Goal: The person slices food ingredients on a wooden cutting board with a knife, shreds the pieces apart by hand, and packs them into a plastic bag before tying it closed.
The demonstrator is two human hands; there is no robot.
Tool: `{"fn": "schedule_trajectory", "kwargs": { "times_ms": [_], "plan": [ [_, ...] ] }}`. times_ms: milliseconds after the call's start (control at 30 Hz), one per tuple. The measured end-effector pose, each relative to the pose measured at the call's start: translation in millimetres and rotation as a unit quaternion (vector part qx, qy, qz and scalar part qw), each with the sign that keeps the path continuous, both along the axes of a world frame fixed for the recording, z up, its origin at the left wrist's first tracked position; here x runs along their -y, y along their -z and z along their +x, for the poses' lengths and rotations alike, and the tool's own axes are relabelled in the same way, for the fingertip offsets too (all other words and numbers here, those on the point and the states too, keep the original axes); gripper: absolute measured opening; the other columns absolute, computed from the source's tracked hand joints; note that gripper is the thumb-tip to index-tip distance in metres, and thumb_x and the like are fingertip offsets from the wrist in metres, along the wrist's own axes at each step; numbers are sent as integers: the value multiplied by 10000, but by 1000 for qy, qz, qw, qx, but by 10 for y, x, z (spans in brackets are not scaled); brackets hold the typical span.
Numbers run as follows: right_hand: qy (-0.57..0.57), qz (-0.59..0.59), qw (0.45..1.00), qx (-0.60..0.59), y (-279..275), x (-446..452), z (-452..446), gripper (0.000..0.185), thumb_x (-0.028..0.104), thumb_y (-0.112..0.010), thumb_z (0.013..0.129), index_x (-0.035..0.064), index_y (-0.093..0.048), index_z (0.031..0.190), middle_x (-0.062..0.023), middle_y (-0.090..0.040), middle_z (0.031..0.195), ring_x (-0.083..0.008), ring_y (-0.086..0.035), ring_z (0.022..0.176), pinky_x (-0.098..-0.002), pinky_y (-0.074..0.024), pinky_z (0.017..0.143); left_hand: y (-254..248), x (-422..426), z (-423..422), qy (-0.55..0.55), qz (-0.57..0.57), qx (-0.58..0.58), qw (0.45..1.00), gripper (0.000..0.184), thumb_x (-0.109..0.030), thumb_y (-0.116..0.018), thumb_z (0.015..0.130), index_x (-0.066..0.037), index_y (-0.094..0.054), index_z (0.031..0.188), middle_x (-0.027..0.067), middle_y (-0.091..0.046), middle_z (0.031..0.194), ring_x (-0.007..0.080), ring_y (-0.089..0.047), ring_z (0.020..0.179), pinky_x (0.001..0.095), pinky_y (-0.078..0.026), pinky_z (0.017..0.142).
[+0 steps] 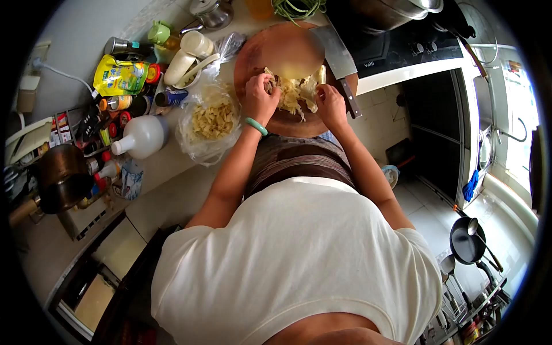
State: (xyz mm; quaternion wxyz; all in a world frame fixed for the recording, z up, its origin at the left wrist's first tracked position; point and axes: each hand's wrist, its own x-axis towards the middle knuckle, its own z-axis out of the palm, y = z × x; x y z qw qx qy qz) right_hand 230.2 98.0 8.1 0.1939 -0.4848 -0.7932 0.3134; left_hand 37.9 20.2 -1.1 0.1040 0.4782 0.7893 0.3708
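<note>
On a round wooden cutting board [253, 54] lies a torn, pale yellow piece of meat [294, 94], which looks like cooked poultry. My left hand [263, 95], with a green bangle at the wrist, has its fingers closed on the meat's left edge. At the right edge, the fingers of my right hand [332, 106] pinch the meat. A cleaver [336, 54] rests flat on the board's right side, its dark handle beside my right hand. Left of the board, a clear plastic bag [187, 131] holds shredded yellowish pieces [213, 117]. A blurred patch covers the board's upper part.
A black stove [397, 57] with a steel pot [391, 14] stands at the upper right. Bottles, a white jug [144, 137] and a yellow pouch [122, 76] crowd the left counter. Green stalks [296, 8] and a kettle [213, 14] are beyond the board.
</note>
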Motion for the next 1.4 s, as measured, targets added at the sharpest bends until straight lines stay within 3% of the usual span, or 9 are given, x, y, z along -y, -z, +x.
{"fn": "schedule_trajectory", "kwargs": {
  "times_ms": [200, 433, 633, 900, 1067, 1233, 1300, 1367, 1400],
  "plan": [
    [-45, -45, 997, -40, 113, 41, -239, 184, 151, -618, 833, 29, -642, 969, -189, -643, 952, -371, -628, 816, -436, -503, 729, -32, -36, 188, 109, -32, -34, 993, 343, -160, -778, 673, -53, -586, 937, 104, -567, 883, 310, -565, 882, 397, -475, 793],
    [-43, -47, 998, 19, 83, -17, -396, 255, 168, -608, 823, 38, -615, 1042, -192, -643, 931, -380, -624, 834, -448, -500, 722, 44, 4, 151, 90, -26, -11, 996, 250, -96, -749, 688, -38, -616, 892, 113, -611, 866, 293, -609, 851, 387, -501, 747],
    [-43, -43, 998, 19, 60, -2, -434, 240, 174, -607, 824, 36, -622, 1020, -203, -633, 934, -385, -620, 844, -451, -495, 726, 56, 24, 117, -26, -14, 186, 982, 223, -38, -677, 721, -43, -631, 940, 115, -639, 855, 270, -628, 722, 366, -510, 649],
    [-32, -67, 997, -6, 106, -8, -281, 242, 187, -621, 825, 24, -592, 1002, -204, -615, 944, -383, -610, 843, -455, -487, 735, -208, 62, 93, 55, 11, -68, 996, 247, -180, -678, 773, -97, -672, 1006, 125, -563, 1038, 313, -537, 973, 410, -463, 841],
    [55, -4, 997, 50, 1, 139, 37, 408, 142, -663, 802, -7, -499, 1144, -207, -540, 1029, -350, -554, 956, -405, -456, 842, 13, 62, 81, -32, -79, 26, 996, 718, -249, -750, 741, -1, -363, 1292, 161, -538, 1044, 328, -530, 981, 426, -468, 821],
    [109, -39, 993, 2, 244, 102, -66, 620, 117, -715, 761, -33, -405, 1276, -192, -591, 957, -323, -604, 874, -373, -489, 790, 26, -27, 137, -40, -129, 92, 986, 671, -232, -757, 726, 9, -413, 1249, 160, -563, 1017, 319, -561, 944, 415, -474, 820],
    [122, -52, 991, 7, 220, 39, -111, 613, 127, -733, 726, -52, -449, 1239, -180, -615, 891, -316, -621, 855, -368, -496, 771, 7, -61, 146, -51, -141, 90, 985, 663, -226, -759, 722, 11, -422, 1241, 161, -571, 1007, 323, -572, 926, 415, -475, 818],
    [104, -199, 974, 9, 139, -22, -147, 454, 116, -705, 707, -38, -536, 1100, -221, -623, 972, -361, -595, 962, -413, -479, 826, 13, -59, 132, -51, -162, 66, 983, 532, -208, -765, 707, -5, -519, 1132, 172, -594, 996, 341, -587, 903, 412, -486, 790],
    [114, -196, 974, 31, 141, -15, -175, 288, 167, -678, 716, -3, -594, 934, -202, -634, 899, -357, -617, 870, -423, -494, 771, 7, -49, 122, -52, -162, 65, 983, 532, -208, -765, 707, -5, -519, 1132, 172, -594, 996, 341, -587, 903, 412, -486, 790]
  ]
}}
